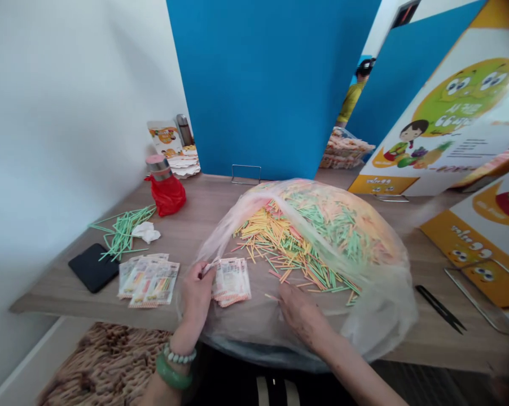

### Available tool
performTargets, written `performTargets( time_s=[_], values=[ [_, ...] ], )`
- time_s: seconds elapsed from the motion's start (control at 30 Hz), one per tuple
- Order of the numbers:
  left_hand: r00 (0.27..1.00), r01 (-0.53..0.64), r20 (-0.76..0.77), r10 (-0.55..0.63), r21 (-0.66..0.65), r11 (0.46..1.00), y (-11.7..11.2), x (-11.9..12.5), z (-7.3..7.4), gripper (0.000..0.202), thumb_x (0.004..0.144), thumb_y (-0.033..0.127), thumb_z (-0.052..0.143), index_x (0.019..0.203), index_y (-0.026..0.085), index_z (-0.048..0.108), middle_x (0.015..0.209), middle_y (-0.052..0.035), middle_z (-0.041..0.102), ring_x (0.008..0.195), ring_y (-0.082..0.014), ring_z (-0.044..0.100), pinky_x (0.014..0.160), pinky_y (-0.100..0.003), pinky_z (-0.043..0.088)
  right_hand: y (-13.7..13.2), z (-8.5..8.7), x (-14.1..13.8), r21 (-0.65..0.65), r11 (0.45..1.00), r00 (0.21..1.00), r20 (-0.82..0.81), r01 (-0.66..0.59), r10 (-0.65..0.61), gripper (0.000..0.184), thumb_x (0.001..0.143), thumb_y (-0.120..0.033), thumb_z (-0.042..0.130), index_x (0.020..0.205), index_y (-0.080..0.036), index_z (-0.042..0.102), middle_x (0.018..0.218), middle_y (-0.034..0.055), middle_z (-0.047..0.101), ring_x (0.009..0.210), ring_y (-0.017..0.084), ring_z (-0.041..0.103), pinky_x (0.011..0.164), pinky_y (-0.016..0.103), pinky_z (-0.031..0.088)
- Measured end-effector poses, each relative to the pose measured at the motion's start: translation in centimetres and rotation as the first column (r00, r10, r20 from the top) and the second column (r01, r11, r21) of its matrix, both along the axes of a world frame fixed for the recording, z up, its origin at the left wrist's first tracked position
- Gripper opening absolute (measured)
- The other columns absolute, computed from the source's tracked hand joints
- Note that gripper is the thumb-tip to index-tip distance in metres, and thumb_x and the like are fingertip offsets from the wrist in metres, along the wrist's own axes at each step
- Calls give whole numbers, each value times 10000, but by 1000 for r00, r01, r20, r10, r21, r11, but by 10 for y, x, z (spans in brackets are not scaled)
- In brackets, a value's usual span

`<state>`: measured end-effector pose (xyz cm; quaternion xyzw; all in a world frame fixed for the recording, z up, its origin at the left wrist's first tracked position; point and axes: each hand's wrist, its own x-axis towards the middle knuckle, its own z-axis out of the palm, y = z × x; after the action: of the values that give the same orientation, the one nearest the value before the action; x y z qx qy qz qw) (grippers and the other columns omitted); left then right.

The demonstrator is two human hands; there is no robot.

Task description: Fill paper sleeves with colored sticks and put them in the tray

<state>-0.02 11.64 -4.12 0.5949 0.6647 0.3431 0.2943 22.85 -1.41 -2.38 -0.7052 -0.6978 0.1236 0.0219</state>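
A large clear plastic bag [377, 313] lies spread on the table, its mouth toward me. Heaped inside are many thin yellow, green and pink sticks [297, 245]. My left hand [196, 296] is closed at the bag's left side, pinching the edge of a small clear packet. Touching its fingertips, a stack of small printed packets [234, 281] rests on the plastic. My right hand [303, 316] is palm down in front of the heap, its fingers closed on the end of a thin stick [271, 296].
Filled packets [150, 282], a black flat case [94, 268], long green sticks [125, 228], a crumpled tissue [146, 232] and a red bag [167, 194] around a flask are at left. Black tweezers [441, 309] lie at right. Blue panel [271, 84] and printed boards [449, 113] stand behind; a person [354, 96] is beyond.
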Motion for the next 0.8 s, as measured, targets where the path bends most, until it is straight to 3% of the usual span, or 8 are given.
performTargets(
  time_s=[0.17,0.27,0.33,0.4,0.47,0.5,0.67,0.8],
  values=[
    [999,-37,-32,41,101,994,-5,-3,13,330,837,497,604,688,206,558,663,27,542,678,-162,526,624,-256,420,55,30,6,33,999,998,-58,30,-28,217,918,-109,446,947,-183,648,938,86,698,879,211,614,752,290,368],
    [983,179,-55,-175,85,980,-10,1,29,336,895,491,551,715,211,589,650,10,582,675,-171,559,646,-273,465,90,48,5,-93,995,995,-100,-37,28,186,861,-98,494,876,-194,653,847,50,690,777,181,594,675,268,331],
    [878,478,-115,-465,141,867,-13,9,34,266,930,402,533,779,207,635,843,-42,698,846,-197,634,793,-317,509,109,54,3,-100,994,992,-120,-38,26,189,871,-110,486,863,-196,654,845,40,686,775,173,589,674,260,331],
    [689,725,-231,-687,186,664,-15,19,32,186,944,266,507,860,199,659,1112,-83,717,1092,-227,629,1003,-399,466,127,54,-2,-27,999,996,-87,-29,26,229,912,-123,443,904,-190,662,900,55,691,846,185,595,728,266,352],
    [520,852,-374,-768,152,502,-15,31,26,179,930,161,485,945,186,662,1265,-100,671,1253,-245,562,1145,-482,346,144,48,-9,35,998,998,-18,-61,62,253,939,-141,419,984,-175,666,990,85,692,950,210,594,810,288,369],
    [461,880,-434,-774,113,461,-15,35,22,197,923,133,477,982,180,659,1283,-106,660,1284,-251,541,1176,-512,297,151,44,-12,50,995,996,15,-86,85,251,938,-158,434,1053,-164,657,1068,104,686,1021,227,584,859,304,371],
    [375,894,-548,-748,2,447,-11,35,8,197,902,112,485,993,176,646,1085,-98,705,1167,-267,606,1156,-548,302,175,35,-17,51,989,975,181,-139,128,517,837,-276,626,1312,-92,539,1324,184,581,1227,324,490,1020,425,320],
    [375,905,-522,-766,27,425,-8,17,-1,158,898,122,505,951,190,638,1032,-76,705,1099,-243,631,1158,-517,306,183,37,-13,-52,991,947,293,-121,131,254,884,-182,551,1098,-114,670,1119,180,663,1099,319,566,935,411,364]
  ],
)
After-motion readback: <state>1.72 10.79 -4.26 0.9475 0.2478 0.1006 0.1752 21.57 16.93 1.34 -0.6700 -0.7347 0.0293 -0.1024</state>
